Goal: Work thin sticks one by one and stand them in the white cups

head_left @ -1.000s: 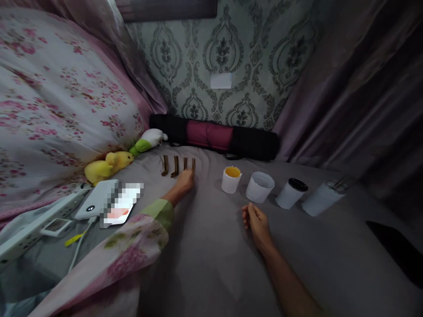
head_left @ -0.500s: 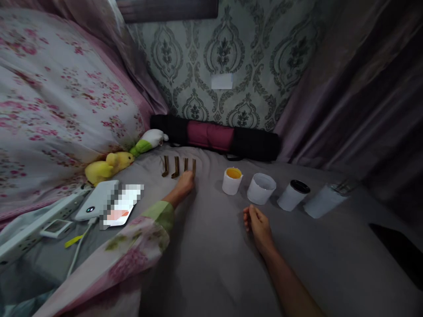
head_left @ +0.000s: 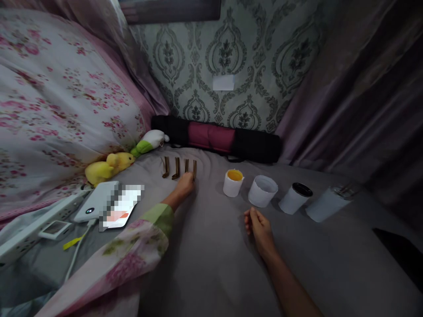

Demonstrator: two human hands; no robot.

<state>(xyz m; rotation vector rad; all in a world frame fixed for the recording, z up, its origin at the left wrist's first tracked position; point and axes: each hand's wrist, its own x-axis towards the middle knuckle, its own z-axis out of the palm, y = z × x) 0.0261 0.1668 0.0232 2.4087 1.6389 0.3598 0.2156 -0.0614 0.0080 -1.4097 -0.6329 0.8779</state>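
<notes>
Several thin brown bundles, some bent at the foot like an L, stand in a row on the grey bedsheet; the first bundle and the second bundle are in full view. At the row's right end, my left hand is closed at the low end of the rightmost brown bundle. It hides part of the neighbouring bundle and most of its own fingers. My right hand lies on the sheet with fingers curled and nothing visible in them, just short of a wide white cup.
Left of that cup stands a white cup with yellow inside; to its right are a black-rimmed cup and a tilted white container. A phone, power bank and power strip lie left. A long black bag lies behind.
The view has shifted very slightly. Both hands, the brown bundles and the cups stay in nearly the same places.
</notes>
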